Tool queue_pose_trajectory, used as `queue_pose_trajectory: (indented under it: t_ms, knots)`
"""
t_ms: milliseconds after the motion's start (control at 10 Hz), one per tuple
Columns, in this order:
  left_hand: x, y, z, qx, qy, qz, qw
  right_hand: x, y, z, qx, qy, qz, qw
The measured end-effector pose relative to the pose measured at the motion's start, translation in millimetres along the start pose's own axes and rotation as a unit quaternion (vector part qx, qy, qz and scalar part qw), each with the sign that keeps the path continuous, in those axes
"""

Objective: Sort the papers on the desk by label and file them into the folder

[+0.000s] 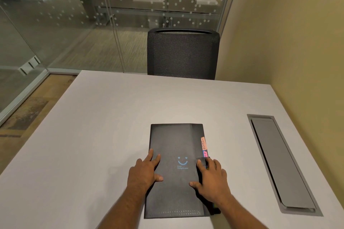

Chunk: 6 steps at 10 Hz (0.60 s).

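Note:
A black folder (pixel 173 143) with a blue smiley print lies closed on the white desk (pixel 104 117), near its front edge. Coloured label tabs (pixel 204 143) stick out of its right side; the orange one reads ADMIN, a pink and a blue one sit below it. My left hand (pixel 144 171) rests flat on the folder's left part with straight fingers. My right hand (pixel 212 178) lies on the folder's right edge, its fingertips on the small black clasp there. No loose papers are in view.
A grey cable hatch (pixel 279 161) is set into the desk at the right. A black mesh chair (pixel 183 54) stands behind the desk's far edge. Glass partitions run along the left and back; a yellow wall is at the right.

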<state>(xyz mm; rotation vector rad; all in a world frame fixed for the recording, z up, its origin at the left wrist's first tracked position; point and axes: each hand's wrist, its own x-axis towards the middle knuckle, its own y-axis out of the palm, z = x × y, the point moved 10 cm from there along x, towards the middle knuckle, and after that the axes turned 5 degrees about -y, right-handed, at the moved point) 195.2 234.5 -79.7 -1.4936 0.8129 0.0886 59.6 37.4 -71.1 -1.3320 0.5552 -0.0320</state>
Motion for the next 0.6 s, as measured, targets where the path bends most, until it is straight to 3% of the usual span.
queue_pose_trajectory:
  t_ms: [300,400,600]
  knots:
    - [-5.6,-0.9,-3.8,0.076,0.01,-0.018,0.997,-2.7,-4.9,3.3,-0.014,0.0,-0.008,1.0]
    - [-8.9,-0.4,-4.2,0.092,0.015,-0.044,0.995,-5.6,-7.5,2.1,-0.007,-0.002,-0.055,0.998]
    - [-24.6,3.9,-17.6,0.094,0.039,-0.065,0.993,-9.5,-12.1,11.3,0.003,-0.025,-0.075,0.997]
